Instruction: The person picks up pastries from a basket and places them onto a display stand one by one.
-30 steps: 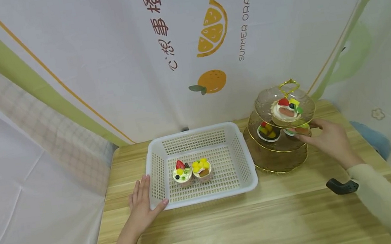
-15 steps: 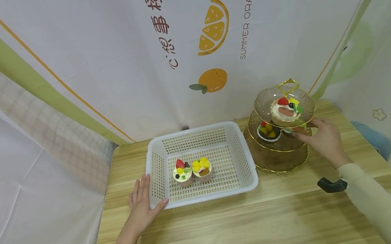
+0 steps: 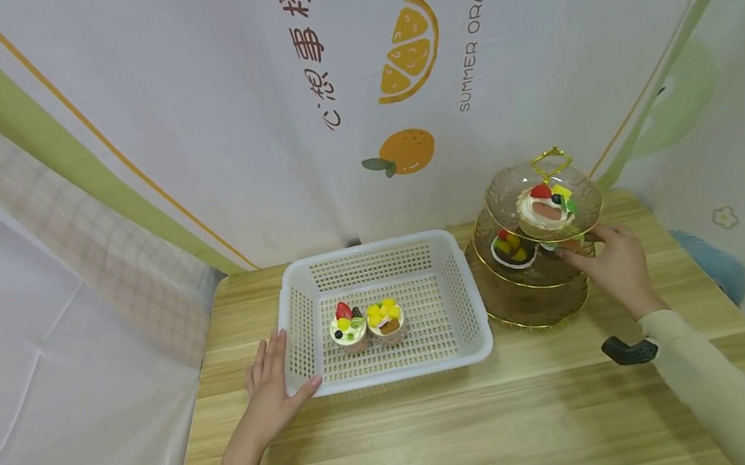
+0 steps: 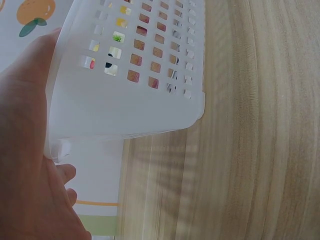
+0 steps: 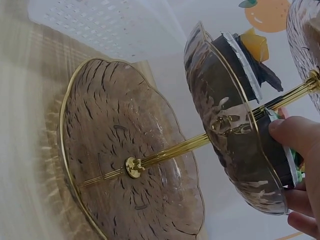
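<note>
My right hand (image 3: 619,268) reaches under the top tier of a three-tier cake stand (image 3: 533,305). Thumb and fingers pinch a small fruit tart (image 5: 279,147) with a dark base and pale rim, at the middle tier; the top plate partly hides it in the head view. Beside it on that tier sits another dark fruit tart (image 3: 513,250). A cream-topped fruit tart (image 3: 544,208) lies on the top plate. My left hand (image 3: 269,390) rests at the front left corner of a white plastic basket (image 3: 374,246), fingers extended along its side and thumb on the front rim.
Inside the basket stand two cupcakes, one with a strawberry (image 3: 348,333) and one with yellow cubes (image 3: 386,323). The stand is right of the basket on a wooden table (image 3: 444,437), with a printed curtain (image 3: 222,126) behind. A gold handle (image 3: 551,156) tops the stand.
My right wrist and forearm have shifted slightly left while the fingers stay at the tart on the middle tier. My left hand and the basket hold their places.
</note>
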Demonstrator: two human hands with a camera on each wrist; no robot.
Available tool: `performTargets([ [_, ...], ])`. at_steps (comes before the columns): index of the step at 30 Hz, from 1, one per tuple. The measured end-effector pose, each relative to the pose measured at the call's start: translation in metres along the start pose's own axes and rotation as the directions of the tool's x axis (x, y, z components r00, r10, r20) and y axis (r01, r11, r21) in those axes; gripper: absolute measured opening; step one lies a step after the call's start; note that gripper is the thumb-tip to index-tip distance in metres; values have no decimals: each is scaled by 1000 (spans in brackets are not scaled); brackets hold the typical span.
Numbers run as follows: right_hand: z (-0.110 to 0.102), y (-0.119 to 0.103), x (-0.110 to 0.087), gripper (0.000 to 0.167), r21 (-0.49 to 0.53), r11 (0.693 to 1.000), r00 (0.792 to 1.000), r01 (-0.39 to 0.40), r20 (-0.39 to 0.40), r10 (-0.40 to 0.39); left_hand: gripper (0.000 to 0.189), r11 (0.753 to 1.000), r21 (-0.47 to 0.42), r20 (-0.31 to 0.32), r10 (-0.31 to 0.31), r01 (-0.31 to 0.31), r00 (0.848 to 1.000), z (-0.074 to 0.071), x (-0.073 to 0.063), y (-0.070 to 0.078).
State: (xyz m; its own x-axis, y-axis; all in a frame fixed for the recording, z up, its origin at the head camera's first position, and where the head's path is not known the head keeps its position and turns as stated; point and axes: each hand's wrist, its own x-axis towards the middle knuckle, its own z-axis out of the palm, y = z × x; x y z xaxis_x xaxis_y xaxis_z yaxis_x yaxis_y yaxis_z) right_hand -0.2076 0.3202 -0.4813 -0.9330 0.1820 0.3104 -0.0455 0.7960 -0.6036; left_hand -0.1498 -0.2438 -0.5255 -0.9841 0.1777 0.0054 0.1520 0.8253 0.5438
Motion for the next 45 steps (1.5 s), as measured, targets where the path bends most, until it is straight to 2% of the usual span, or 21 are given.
performTargets([
  [13, 1, 2, 0, 58, -2, 1000, 1000, 22, 8, -22, 103, 1000, 5, -1, 3, -3, 1000, -1, 2, -1],
  [24, -2, 3, -3, 61, 16, 1000, 1000, -7, 21, 6, 104, 1000, 12, -3, -1, 1, 1000, 0, 0, 0],
  [34, -10, 6, -3, 61, 15, 1000, 999, -24, 32, 24, 104, 1000, 10, -2, 0, 0, 1000, 1, 0, -1],
  [45, -29, 5, -3, 73, 60, 995, 996, -81, 46, 78, 103, 1000, 14, -3, -5, 5, 1000, 1, 0, -1],
])
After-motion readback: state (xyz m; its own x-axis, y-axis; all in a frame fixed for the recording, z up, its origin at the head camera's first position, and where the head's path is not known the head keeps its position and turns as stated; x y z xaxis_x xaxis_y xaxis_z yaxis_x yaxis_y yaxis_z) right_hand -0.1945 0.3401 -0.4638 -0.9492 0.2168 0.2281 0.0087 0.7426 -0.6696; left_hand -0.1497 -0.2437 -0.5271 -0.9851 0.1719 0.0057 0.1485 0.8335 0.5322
